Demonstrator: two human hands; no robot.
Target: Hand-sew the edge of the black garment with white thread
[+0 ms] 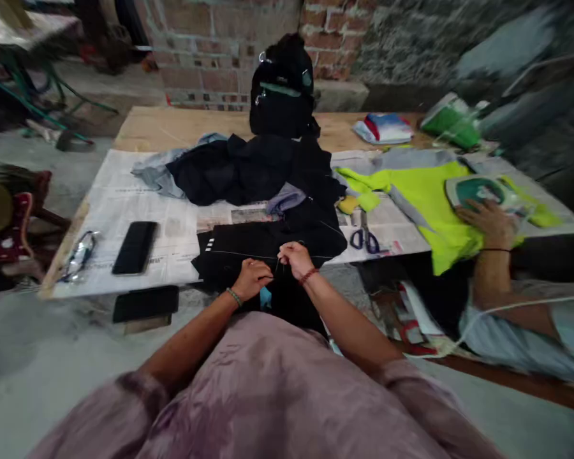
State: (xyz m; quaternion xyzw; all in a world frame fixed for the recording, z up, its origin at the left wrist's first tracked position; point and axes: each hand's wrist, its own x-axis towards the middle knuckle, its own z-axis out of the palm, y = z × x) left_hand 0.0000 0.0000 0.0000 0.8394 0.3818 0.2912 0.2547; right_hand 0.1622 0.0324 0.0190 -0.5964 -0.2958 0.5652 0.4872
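In front of me a black garment [243, 242] with short white stripes and a pale line across it lies over the table's front edge and down toward my lap. My left hand [252, 278] is closed, its fingertips pinching the black cloth near the edge. Just to the right and slightly higher, my right hand [296, 260] pinches a fine, light thread that runs down toward the left fingertips. Whether a needle is on it is too small to tell. Purple-handled scissors [365, 240] lie on newspaper to the right of the garment.
Dark clothes [249, 169] are heaped behind the garment, before a black backpack [283, 89]. A phone [134, 248] and glasses [80, 255] lie left on newspaper [182, 223]. At right a co-worker's hand [488, 223] holds an iron [478, 191] on a yellow-green garment [425, 197]; a cord [507, 307] hangs nearby.
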